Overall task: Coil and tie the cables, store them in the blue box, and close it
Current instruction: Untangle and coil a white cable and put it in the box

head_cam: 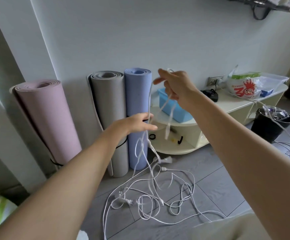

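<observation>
white cables [151, 193], tangled, dangling, floor-strewn

Your grey tiled floor [210, 172] carries a loose tangle of white cables [151, 193] near you, with three rolled mats [106, 122] standing on end at the far left against the wall. A black bin [270, 125] stands on the floor at the right. The cream low shelf unit [230, 104] far right carries the blue box [173, 108], a printed plastic bag [242, 87] and a clear container [274, 78].
</observation>
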`<move>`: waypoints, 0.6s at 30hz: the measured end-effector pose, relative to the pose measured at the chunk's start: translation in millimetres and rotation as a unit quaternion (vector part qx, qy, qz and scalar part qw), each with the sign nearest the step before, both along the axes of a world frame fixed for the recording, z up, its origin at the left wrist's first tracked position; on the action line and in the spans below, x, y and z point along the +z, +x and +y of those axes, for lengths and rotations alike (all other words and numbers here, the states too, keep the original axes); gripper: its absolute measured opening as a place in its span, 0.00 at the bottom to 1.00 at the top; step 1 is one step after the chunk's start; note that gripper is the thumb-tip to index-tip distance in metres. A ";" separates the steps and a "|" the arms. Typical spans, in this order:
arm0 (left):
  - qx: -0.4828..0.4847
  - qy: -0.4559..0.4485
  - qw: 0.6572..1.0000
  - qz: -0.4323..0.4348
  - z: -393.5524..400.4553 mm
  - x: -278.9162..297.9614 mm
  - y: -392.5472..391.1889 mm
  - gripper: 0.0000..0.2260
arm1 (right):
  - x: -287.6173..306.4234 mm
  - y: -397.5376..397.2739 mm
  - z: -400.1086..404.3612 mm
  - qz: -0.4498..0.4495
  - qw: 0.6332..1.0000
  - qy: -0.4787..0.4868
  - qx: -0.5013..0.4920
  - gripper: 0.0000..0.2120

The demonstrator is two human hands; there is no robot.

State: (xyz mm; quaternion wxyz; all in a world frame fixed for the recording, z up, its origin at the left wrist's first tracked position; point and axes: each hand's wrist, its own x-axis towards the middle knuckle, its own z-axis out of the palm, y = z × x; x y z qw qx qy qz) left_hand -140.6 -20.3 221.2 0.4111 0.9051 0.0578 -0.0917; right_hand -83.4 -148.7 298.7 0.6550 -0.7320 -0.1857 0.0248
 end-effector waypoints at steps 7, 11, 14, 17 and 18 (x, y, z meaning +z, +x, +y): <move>0.054 0.011 0.995 -0.083 1.0 -13.6 11.0 0.12 | 41.7 3.0 -9.8 -0.017 0.993 0.110 -0.043 0.18; 0.123 -0.005 0.988 -0.089 19.8 -28.0 11.6 0.13 | 58.7 9.6 -22.6 -0.026 0.974 0.171 -0.147 0.20; 0.057 0.158 0.985 0.029 21.1 -36.9 -4.1 0.16 | 76.6 10.1 -27.7 -0.057 0.964 0.161 -0.203 0.21; 0.040 0.286 0.954 0.083 23.1 -44.2 -16.5 0.18 | 83.2 7.2 -30.3 -0.058 0.952 0.197 -0.228 0.22; 0.056 0.239 0.967 0.073 25.4 -46.8 -16.1 0.14 | 81.3 6.4 -31.5 -0.043 0.949 0.215 -0.229 0.21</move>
